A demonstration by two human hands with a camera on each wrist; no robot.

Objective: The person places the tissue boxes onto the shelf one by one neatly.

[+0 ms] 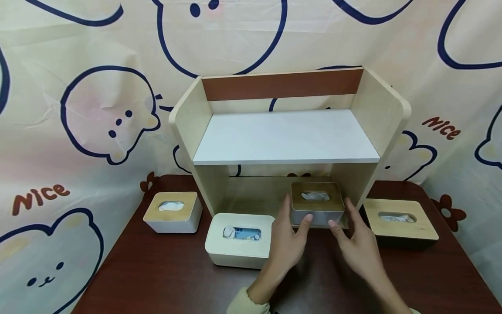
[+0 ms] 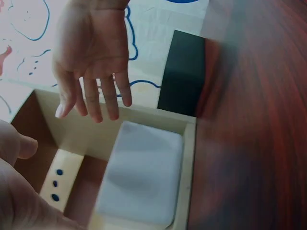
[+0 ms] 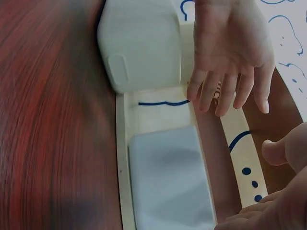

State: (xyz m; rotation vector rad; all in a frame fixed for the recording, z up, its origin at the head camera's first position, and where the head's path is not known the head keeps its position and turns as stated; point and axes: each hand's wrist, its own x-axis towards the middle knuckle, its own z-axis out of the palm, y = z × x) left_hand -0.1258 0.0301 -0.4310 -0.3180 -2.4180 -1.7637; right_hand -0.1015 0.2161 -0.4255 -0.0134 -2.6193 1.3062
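A small tissue box with a wooden lid and pale grey body (image 1: 318, 217) sits in the lower right part of a pale wooden desk shelf (image 1: 282, 139), a tissue showing in its slot. My left hand (image 1: 287, 240) is at the box's left side, fingers straight and thumb spread towards its front. On the other side my right hand (image 1: 357, 246) stands the same way, fingers extended near the box's right edge. Both wrist views show the grey box (image 2: 141, 175) between the hands, with a gap beside the far hand's straight fingers (image 3: 229, 93).
A cream tissue box (image 1: 243, 248) stands before the shelf's left front. Farther left is a white tissue box with wooden lid (image 1: 172, 218); right of the shelf stands a black one with wooden lid (image 1: 400, 222). The shelf has a white upper board (image 1: 286, 137). All rest on a dark red-brown table (image 1: 164, 279).
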